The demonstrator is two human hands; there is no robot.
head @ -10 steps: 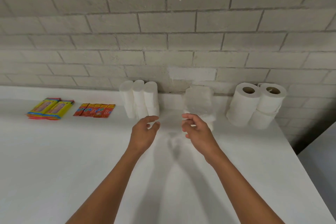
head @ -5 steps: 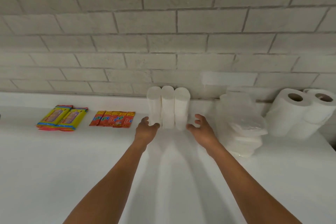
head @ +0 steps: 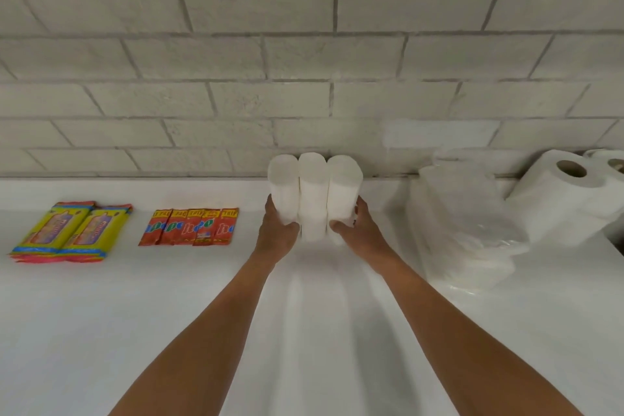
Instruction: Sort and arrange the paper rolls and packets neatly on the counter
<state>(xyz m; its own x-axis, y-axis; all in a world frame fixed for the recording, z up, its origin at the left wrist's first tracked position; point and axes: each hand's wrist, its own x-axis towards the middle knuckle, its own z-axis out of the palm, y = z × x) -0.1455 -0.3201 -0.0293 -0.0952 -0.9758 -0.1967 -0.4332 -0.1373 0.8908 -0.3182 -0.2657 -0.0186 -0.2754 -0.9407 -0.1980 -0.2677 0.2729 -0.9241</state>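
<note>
Three rolls [head: 314, 194] are stood upright side by side on the counter [head: 101, 331], near the wall [head: 304, 61]. They are gripped from both sides: left hand [head: 278, 233] and right hand [head: 356, 230], fingers curled round the outer rolls. Packets [head: 189, 226] are laid further left; a bag [head: 469, 233] is seen to the right.

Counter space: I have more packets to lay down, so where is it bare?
Bare: the counter in front of the yellow packets and red packets. Crowded: right of the three rolls, where plastic-wrapped packs abut the cored rolls.
</note>
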